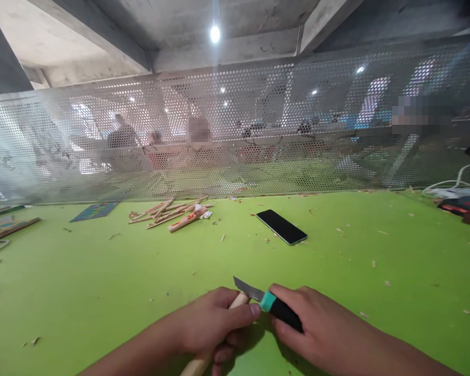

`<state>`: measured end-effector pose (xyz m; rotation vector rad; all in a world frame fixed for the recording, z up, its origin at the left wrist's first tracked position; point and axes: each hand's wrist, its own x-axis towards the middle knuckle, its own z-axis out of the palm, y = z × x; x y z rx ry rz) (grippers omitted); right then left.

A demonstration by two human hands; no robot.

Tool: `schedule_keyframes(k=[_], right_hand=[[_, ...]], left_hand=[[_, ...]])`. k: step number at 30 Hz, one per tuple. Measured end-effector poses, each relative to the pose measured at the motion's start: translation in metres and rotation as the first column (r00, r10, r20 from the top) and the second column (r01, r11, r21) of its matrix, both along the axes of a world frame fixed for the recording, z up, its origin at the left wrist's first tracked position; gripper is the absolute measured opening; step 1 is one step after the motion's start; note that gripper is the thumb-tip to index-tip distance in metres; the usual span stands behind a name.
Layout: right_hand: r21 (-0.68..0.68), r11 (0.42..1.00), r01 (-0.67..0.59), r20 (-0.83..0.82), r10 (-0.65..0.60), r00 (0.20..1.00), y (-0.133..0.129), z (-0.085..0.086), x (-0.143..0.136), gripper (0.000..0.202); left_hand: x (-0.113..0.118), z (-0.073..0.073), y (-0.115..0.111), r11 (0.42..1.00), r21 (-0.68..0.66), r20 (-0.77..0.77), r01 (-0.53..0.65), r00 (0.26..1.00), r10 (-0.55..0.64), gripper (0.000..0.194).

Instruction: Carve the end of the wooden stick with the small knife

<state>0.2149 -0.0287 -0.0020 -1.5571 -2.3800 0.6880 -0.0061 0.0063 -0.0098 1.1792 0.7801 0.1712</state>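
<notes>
My left hand (215,324) is closed around a pale wooden stick (198,364), whose tip (241,299) pokes out past my thumb. My right hand (317,329) grips a knife (274,304) with a black handle and a teal collar. Its short grey blade (246,287) points left and rests against the stick's tip, just above my left thumb. Both hands are low at the near edge of the green table (102,292).
A black phone (282,226) lies flat ahead. A heap of wood offcuts (172,213) sits farther back left, with shavings scattered around. A perforated metal screen (235,136) walls the table's far edge; people sit behind it. Cables and a red-black tool (464,204) lie at right.
</notes>
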Motion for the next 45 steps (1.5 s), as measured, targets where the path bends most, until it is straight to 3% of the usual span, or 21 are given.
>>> schedule_keyframes(k=[18, 30, 45], right_hand=[[0.058, 0.998, 0.033, 0.04, -0.036, 0.999, 0.0002, -0.0032, -0.0003, 0.013], [0.087, 0.996, 0.011, -0.042, -0.008, 0.999, -0.001, 0.0012, 0.0005, 0.009], [0.035, 0.999, 0.018, -0.008, -0.018, 1.0, 0.0002, -0.0009, 0.0014, 0.014]], left_hand=[[-0.0021, 0.0015, -0.001, 1.0, 0.017, -0.02, 0.009, 1.0, -0.009, 0.059], [-0.0023, 0.0027, -0.0017, 0.999, 0.035, -0.015, 0.001, 1.0, 0.0, 0.058], [-0.0045, 0.0001, -0.0004, 0.999, 0.029, -0.057, 0.019, 0.998, -0.018, 0.056]])
